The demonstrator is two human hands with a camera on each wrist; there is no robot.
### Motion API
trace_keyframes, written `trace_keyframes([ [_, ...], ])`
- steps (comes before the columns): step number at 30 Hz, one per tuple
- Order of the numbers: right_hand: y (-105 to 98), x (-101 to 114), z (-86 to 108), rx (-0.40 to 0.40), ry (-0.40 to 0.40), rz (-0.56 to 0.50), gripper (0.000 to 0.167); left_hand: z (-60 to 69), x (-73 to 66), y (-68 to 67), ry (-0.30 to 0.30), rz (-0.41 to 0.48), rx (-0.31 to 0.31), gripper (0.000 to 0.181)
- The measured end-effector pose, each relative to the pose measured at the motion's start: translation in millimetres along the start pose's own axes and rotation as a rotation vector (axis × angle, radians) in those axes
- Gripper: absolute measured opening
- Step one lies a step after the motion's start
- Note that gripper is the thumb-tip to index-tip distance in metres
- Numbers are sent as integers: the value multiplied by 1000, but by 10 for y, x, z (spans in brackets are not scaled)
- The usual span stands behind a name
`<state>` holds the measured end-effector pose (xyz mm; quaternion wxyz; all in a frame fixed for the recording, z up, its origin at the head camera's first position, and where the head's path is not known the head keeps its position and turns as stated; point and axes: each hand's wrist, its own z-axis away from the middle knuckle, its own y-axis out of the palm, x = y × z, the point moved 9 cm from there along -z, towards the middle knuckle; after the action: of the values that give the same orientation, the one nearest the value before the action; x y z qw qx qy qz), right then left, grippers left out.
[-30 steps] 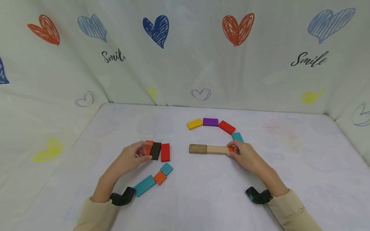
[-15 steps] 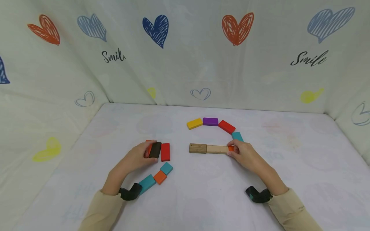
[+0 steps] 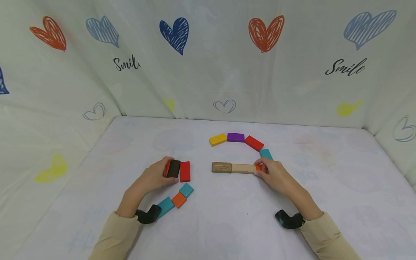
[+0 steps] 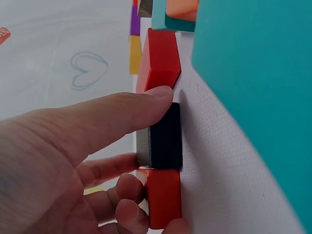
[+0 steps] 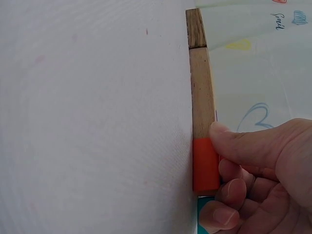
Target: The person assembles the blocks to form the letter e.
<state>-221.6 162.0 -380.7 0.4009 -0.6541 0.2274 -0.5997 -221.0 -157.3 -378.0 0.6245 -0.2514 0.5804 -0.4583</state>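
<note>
In the head view my left hand spans a dark brown block, thumb at its near side and index finger behind. An orange-red block lies against it under the curled fingers, and a red block stands just to its right. My right hand pinches an orange block at the right end of a straight row. That row continues left with a pale wooden block and a darker wood-grained block. Behind the right fingers sits a teal block, partly hidden.
A curve of yellow, purple and red blocks lies at the back. Nearer the left wrist, a long teal block, an orange block and a small teal block form a slanted line on the white cloth.
My left hand has shifted right, from the orange-red block to around the dark brown block. The right hand has stayed on the orange block, and the blocks look nearly unmoved.
</note>
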Motion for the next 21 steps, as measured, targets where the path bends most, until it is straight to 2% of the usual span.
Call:
trace_keyframes([
  [10, 5, -8, -6, 0, 9, 1, 32, 12, -22, -30, 28, -10, -16, 63],
  [21, 8, -5, -5, 3, 0, -2, 32, 29, -27, -77, 8, -15, -4, 64],
])
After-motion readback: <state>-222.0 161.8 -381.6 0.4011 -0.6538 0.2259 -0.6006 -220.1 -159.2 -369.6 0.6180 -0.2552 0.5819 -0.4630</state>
